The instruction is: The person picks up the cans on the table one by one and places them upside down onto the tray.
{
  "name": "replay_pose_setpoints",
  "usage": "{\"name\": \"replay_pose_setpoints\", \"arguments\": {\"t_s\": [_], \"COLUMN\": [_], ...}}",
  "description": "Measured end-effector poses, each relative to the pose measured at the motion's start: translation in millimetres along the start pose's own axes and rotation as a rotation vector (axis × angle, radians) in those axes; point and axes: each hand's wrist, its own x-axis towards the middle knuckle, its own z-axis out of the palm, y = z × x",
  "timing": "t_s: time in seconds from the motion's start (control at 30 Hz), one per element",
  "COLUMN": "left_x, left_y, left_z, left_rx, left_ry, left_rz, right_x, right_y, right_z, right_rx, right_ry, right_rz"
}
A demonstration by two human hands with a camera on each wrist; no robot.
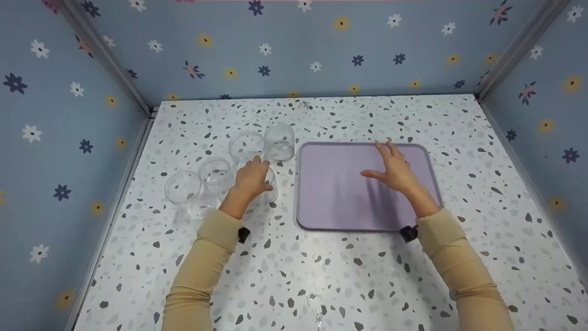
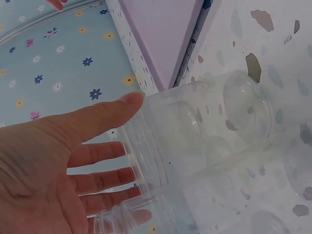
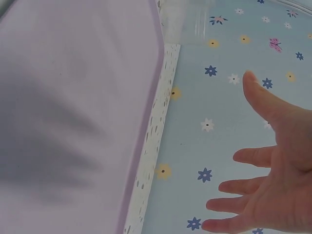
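Observation:
My left hand point(image 1: 251, 179) is over a clear cup point(image 1: 271, 195) in the group on the left. In the left wrist view, the thumb point(image 2: 131, 101) lies right at the rim of that clear cup, and the extended fingers point(image 2: 105, 180) reach the rim's near edge. The right hand point(image 1: 396, 171) hovers above a lilac tray point(image 1: 321, 193), thumb and fingers spread, holding nothing. That hand's shadow falls across the tray in the right wrist view.
Several more clear cups stand close together around the left hand, among them one at the far left point(image 1: 183, 187) and one at the back point(image 1: 280, 142). The speckled table point(image 1: 285, 285) is bordered by flowered walls point(image 1: 294, 55) at the back and both sides.

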Motion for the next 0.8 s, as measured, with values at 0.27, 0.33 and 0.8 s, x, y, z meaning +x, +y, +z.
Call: {"name": "replay_pose_setpoints", "arguments": {"t_s": [0.27,0.33,0.8], "left_x": [-1.1,-1.6,-5.9], "left_y": [-0.9,-1.4,2.5], "left_z": [-0.6,-0.6,0.4], "left_rx": [-0.023,-0.040,-0.173], "left_ry": [0.014,0.024,0.158], "left_rz": [-0.010,-0.012,-0.020], "right_x": [-1.4,-1.8,-8.8], "right_y": [0.0,0.7,2.1], "right_z": [4.0,5.3,14.9], "right_rx": [0.045,0.053,0.103], "right_ry": [0.026,0.035,0.120], "right_rz": [-0.018,-0.029,-0.135]}}
